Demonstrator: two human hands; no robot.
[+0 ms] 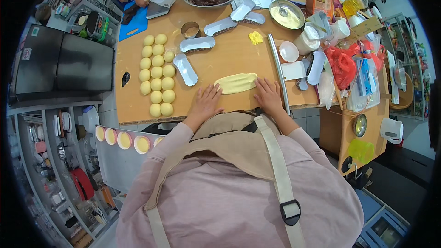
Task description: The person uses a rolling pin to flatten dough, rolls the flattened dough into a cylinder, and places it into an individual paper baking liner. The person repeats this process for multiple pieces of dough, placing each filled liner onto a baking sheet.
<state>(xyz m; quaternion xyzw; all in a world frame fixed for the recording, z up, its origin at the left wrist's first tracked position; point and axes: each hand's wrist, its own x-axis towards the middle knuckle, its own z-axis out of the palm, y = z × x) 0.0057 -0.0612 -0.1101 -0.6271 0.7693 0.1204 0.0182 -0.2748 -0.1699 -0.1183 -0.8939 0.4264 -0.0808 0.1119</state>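
Dough (236, 84) lies between the hands (209, 100) (269, 95), opened flat, touching its ends, gripping nothing.

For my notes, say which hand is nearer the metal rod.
Right. The right hand is just left of the rod; the left hand is farther left, beyond the dough.

Dough strip (236, 84) on table (229, 59), balls (156, 71) left
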